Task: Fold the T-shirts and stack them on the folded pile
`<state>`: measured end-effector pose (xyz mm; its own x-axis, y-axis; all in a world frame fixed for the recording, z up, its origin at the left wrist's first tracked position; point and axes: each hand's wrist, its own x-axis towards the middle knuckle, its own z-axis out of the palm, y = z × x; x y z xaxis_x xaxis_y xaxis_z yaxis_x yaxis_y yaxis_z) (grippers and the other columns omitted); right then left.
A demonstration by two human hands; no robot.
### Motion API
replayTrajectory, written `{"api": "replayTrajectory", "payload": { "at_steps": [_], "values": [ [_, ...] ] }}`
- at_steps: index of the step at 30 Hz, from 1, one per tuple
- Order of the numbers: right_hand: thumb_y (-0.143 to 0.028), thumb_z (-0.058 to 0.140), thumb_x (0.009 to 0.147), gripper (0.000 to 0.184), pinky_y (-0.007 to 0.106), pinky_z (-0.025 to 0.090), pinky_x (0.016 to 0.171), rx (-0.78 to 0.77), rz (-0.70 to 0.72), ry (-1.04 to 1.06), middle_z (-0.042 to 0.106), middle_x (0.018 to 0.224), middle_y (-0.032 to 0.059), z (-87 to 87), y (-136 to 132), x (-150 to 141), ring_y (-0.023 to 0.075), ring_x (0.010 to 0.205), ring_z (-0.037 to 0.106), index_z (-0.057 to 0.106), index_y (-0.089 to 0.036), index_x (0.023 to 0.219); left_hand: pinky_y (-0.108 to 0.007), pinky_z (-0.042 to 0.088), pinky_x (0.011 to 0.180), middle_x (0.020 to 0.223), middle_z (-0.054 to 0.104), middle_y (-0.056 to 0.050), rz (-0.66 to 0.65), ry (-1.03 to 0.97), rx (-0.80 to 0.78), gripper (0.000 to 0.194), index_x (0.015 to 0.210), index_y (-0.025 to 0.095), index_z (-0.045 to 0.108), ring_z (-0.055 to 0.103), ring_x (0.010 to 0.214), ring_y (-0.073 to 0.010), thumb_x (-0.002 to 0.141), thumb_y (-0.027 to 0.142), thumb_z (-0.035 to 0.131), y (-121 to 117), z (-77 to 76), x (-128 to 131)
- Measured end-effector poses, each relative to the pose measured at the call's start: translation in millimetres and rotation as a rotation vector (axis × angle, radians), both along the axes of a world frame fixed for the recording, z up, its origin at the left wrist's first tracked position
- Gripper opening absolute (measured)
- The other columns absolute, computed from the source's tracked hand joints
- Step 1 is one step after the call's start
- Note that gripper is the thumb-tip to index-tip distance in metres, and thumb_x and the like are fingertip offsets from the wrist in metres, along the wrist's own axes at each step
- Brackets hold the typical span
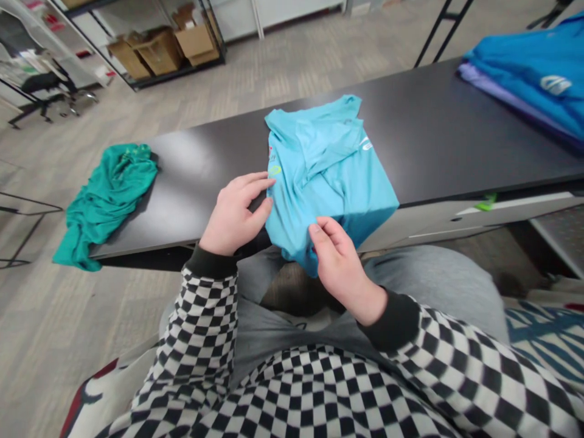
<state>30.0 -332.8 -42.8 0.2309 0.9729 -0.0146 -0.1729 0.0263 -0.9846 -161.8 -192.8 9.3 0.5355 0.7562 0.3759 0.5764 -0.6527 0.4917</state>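
Note:
A light blue shirt (319, 176) lies partly folded on the dark table, its near end hanging over the front edge above my lap. Small prints show on its left side, and a white mark is at its right. My right hand (340, 261) pinches the hanging near end of the cloth between thumb and fingers. At the shirt's left edge is my left hand (241, 210), its fingers apart and the fingertips touching the fabric.
A crumpled green garment (107, 198) drapes over the left end of the table (196, 182). Blue and purple clothes (529, 73) are piled at the far right. Beyond the table, cardboard boxes (159, 52) stand on a rack. A bright green strip (486, 202) hangs at the front edge.

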Motion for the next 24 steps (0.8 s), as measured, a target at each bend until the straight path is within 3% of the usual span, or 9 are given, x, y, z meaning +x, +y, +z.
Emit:
{"api": "replayTrajectory", "payload": {
  "at_steps": [3, 5, 8, 14, 19, 24],
  "values": [
    [-0.075, 0.072, 0.099, 0.048, 0.029, 0.04, 0.06, -0.051, 0.03, 0.05, 0.047, 0.078, -0.0043, -2.5, 1, 2, 0.0161, 0.068, 0.041, 0.061, -0.028, 0.103, -0.063, 0.031, 0.136, 0.153, 0.071, -0.007, -0.014, 0.046, -0.074, 0.039, 0.137, 0.029, 0.079, 0.052, 0.159, -0.0371, 0.098, 0.031, 0.074, -3, -2.1, 1],
    [-0.073, 0.08, 0.093, 0.051, 0.029, 0.037, 0.059, -0.088, 0.077, 0.057, 0.048, 0.076, -0.0042, -3.0, 3, 4, 0.0154, 0.066, 0.04, 0.06, -0.026, 0.094, -0.065, 0.028, 0.137, 0.155, 0.07, -0.008, -0.001, 0.074, -0.093, 0.042, 0.14, 0.029, 0.078, 0.051, 0.159, -0.038, 0.098, 0.032, 0.075, -4, -2.4, 1],
    [-0.068, 0.083, 0.093, 0.055, 0.029, 0.033, 0.056, -0.094, 0.075, 0.012, 0.043, 0.07, -0.0049, 0.2, 4, 7, 0.0139, 0.064, 0.035, 0.052, -0.026, 0.079, -0.061, 0.032, 0.136, 0.157, 0.068, -0.01, -0.017, 0.136, -0.042, 0.045, 0.146, 0.026, 0.074, 0.057, 0.154, -0.0359, 0.101, 0.036, 0.071, -4, -1.7, 1],
    [-0.061, 0.072, 0.103, 0.052, 0.028, 0.033, 0.058, 0.044, -0.069, -0.039, 0.038, 0.071, -0.0056, 8.4, -3, 8, 0.0136, 0.065, 0.034, 0.046, -0.026, 0.076, -0.05, 0.047, 0.129, 0.151, 0.07, -0.01, 0.02, 0.198, 0.046, 0.038, 0.14, 0.025, 0.074, 0.065, 0.143, -0.0309, 0.105, 0.037, 0.064, -4, -0.6, 3],
    [-0.058, 0.062, 0.108, 0.051, 0.03, 0.031, 0.058, 0.001, -0.021, -0.119, 0.033, 0.07, -0.0059, -8.0, -10, 5, 0.0146, 0.065, 0.033, 0.043, -0.026, 0.074, -0.047, 0.052, 0.125, 0.146, 0.071, -0.012, 0.031, 0.194, 0.085, 0.036, 0.135, 0.022, 0.074, 0.067, 0.139, -0.0308, 0.102, 0.034, 0.066, -5, -1.9, 2],
    [-0.056, 0.063, 0.107, 0.042, 0.03, 0.036, 0.061, -0.062, 0.041, -0.131, 0.044, 0.071, -0.0054, -23.5, -7, 4, 0.0155, 0.066, 0.041, 0.054, -0.025, 0.08, -0.052, 0.046, 0.132, 0.161, 0.065, -0.011, 0.004, 0.215, 0.075, 0.048, 0.149, 0.025, 0.068, 0.061, 0.15, -0.0308, 0.101, 0.03, 0.062, -5, -1.0, 0]
  ]
}}
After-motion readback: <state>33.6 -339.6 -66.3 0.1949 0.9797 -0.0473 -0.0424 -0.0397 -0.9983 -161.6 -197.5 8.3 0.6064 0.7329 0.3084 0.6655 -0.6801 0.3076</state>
